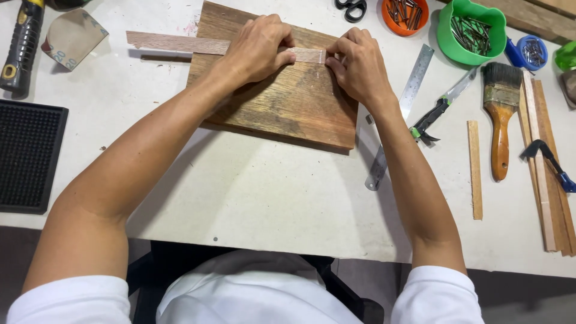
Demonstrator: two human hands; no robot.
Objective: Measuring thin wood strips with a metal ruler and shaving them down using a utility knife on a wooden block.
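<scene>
A thin wooden strip [174,42] lies across the top of a brown wooden board [288,108] on the white table [264,192]. My left hand [255,49] presses down on the strip near its middle, fingers curled over it. Touching the strip's right end [311,56] are the fingertips of my right hand [359,65], which rests on the board's upper right corner. Whether either hand pinches something small is hidden by the fingers.
A steel ruler [401,114] and a green-handled cutter [441,108] lie right of the board. Further right are a paintbrush [499,114], loose wood strips [543,174], and orange [405,15] and green [471,30] bowls of nails. Sandpaper [72,37] and a black mat [27,156] sit at left.
</scene>
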